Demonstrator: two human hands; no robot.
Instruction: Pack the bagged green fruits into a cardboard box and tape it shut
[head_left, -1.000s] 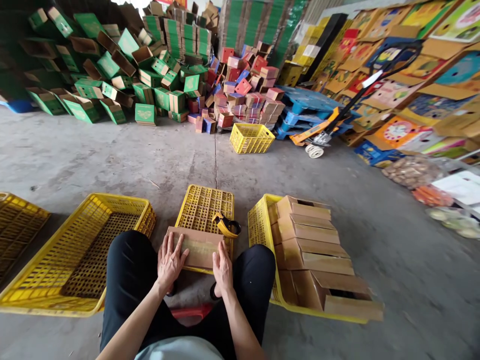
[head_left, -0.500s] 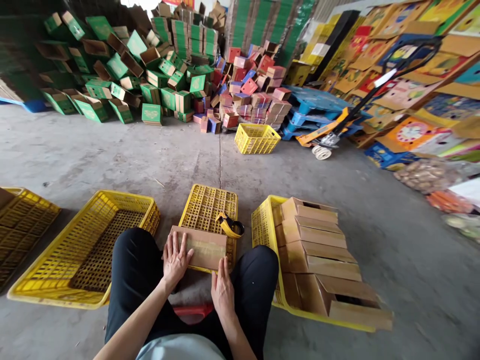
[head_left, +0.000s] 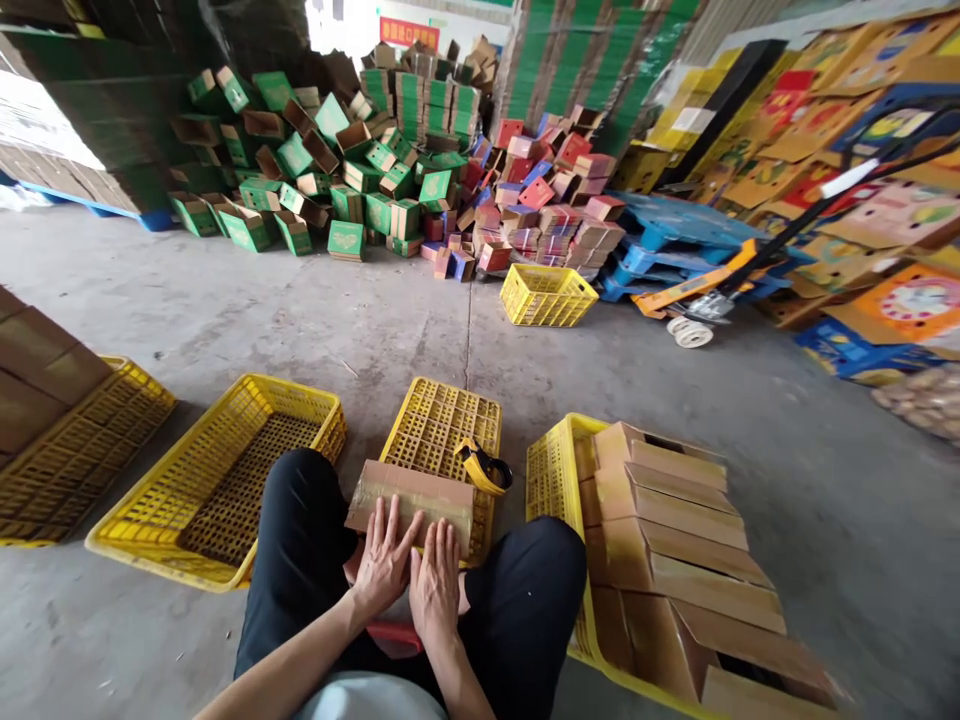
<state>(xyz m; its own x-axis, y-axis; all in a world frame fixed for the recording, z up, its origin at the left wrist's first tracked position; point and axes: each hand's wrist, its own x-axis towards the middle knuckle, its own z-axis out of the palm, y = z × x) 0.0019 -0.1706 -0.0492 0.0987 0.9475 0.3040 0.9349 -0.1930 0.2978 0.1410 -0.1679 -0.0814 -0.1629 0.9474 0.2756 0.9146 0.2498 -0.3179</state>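
Observation:
A taped brown cardboard box lies across the near end of an upturned yellow crate between my knees. My left hand rests flat on the box near its middle, fingers spread. Just beside it, my right hand lies with its fingers stretched over the box's near edge, the two hands almost touching. Neither hand grips anything. A yellow and black tape dispenser sits on the crate right behind the box's right end.
On my right a yellow crate holds several open cardboard boxes. On my left stand a yellow crate and another with brown boxes. Farther off are a yellow crate, heaped green cartons and a pallet jack.
My left hand has slid right along the box toward the right hand, which moved from the box's right corner to its near edge. The view has turned to the left.

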